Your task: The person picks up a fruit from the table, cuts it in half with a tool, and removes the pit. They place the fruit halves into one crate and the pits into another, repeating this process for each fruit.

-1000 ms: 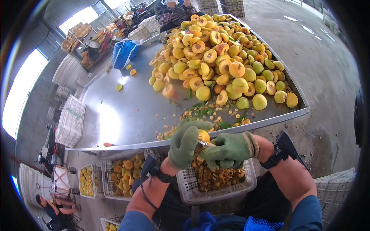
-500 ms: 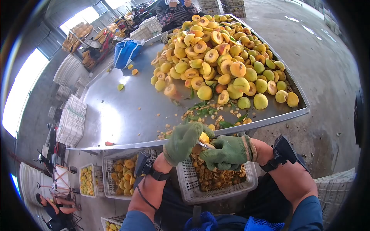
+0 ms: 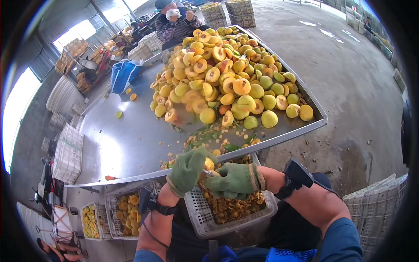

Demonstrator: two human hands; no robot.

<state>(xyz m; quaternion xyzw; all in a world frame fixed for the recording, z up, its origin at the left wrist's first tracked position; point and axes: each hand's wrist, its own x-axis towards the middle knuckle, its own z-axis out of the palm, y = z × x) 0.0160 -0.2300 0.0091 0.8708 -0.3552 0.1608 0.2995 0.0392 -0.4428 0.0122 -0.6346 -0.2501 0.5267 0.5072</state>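
Note:
My left hand (image 3: 187,171), in a green work glove, is closed around a yellow peach half (image 3: 209,164). My right hand (image 3: 233,180), gloved the same way, grips a small tool with a metal shaft (image 3: 211,173), its end against the fruit. The tool's tip and handle are mostly hidden. Directly below both hands stands a light plastic crate (image 3: 203,226) with brownish-yellow peach scraps (image 3: 235,205) in it. Just beyond, loose pits and green leaves (image 3: 209,136) lie along the near edge of the metal table (image 3: 139,135).
A large heap of halved and whole peaches (image 3: 227,83) covers the table's right side. A blue bag (image 3: 124,76) sits at its far left. Crates of peach halves (image 3: 128,214) stand on the floor at left; stacked crates (image 3: 375,209) at right. Another person (image 3: 176,26) sits across the table.
The view has shifted, so the table and my hands appear further left. Both hands stay together at the peach half, the tool still against it. More of the person opposite shows.

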